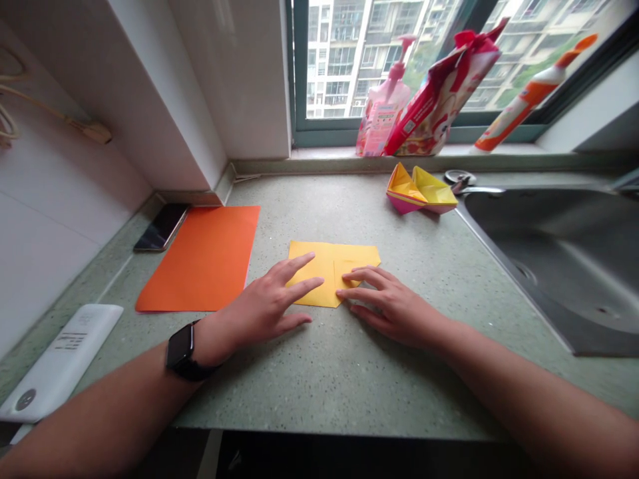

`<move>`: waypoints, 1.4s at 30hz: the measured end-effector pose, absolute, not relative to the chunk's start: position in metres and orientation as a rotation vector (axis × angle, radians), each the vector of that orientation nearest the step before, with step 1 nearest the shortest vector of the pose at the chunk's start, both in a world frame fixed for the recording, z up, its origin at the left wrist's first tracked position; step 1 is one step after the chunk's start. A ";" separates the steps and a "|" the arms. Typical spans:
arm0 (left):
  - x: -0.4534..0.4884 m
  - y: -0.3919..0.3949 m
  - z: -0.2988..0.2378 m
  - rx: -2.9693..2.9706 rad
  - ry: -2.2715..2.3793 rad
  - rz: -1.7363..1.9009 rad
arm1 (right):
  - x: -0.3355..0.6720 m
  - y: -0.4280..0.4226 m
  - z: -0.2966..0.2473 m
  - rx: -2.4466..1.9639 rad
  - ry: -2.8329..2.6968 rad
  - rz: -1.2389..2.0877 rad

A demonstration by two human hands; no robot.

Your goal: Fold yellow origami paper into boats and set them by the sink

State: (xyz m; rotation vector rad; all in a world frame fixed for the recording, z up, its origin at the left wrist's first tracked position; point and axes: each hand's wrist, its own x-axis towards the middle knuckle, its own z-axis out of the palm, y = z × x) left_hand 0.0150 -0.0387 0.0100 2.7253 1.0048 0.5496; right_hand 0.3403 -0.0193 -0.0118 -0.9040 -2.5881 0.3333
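Note:
A folded sheet of yellow paper (319, 266) lies flat on the speckled green countertop (319, 392), with a smaller flap creased over near its middle. My left hand (264, 303) rests palm down with its fingertips on the paper's left half. A black smartwatch (182, 351) sits on that wrist. My right hand (392, 307) lies just as flat, its fingers spread over the paper's lower right part. Neither hand grips the sheet, and the fingers hide part of it.
A folded paper boat pair (420, 189) sits beyond the hands, near a steel sink (554, 266) on the right. An orange sheet (202, 259), a phone (162, 227) and a white power bank (62, 362) lie to the left. Bottles and a red bag stand on the windowsill (414, 152).

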 end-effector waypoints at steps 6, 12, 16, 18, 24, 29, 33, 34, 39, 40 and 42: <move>0.018 -0.040 0.009 2.609 0.940 0.688 | 0.341 -0.019 -0.011 -0.920 -2.597 0.322; 0.016 -0.030 0.004 2.761 0.935 0.680 | 0.337 -0.018 -0.011 -0.871 -2.599 0.304; 0.021 -0.028 0.005 2.898 0.909 0.627 | 0.334 -0.012 -0.007 -0.838 -2.646 0.248; 0.026 -0.029 0.006 3.002 0.864 0.608 | 0.332 -0.006 -0.001 -0.801 -2.696 0.233; 0.038 -0.032 0.010 3.221 0.680 0.524 | 0.323 0.019 0.015 -0.692 -2.807 0.245; 0.040 -0.030 0.011 3.246 0.651 0.534 | 0.322 0.026 0.001 -0.598 -2.728 0.166; 0.035 -0.022 0.011 3.263 0.722 0.569 | 0.327 0.026 -0.008 -0.537 -2.722 0.114; 0.031 -0.019 0.011 3.260 0.760 0.569 | 0.328 0.027 -0.009 -0.529 -2.718 0.105; 0.008 -0.003 0.013 3.086 1.029 0.616 | 0.331 0.030 -0.010 -0.516 -2.703 0.129; 0.004 0.000 0.013 3.044 1.031 0.640 | 0.332 0.030 -0.010 -0.515 -2.704 0.142; -0.002 0.003 0.013 2.968 1.008 0.701 | 0.333 0.030 -0.009 -0.515 -2.701 0.167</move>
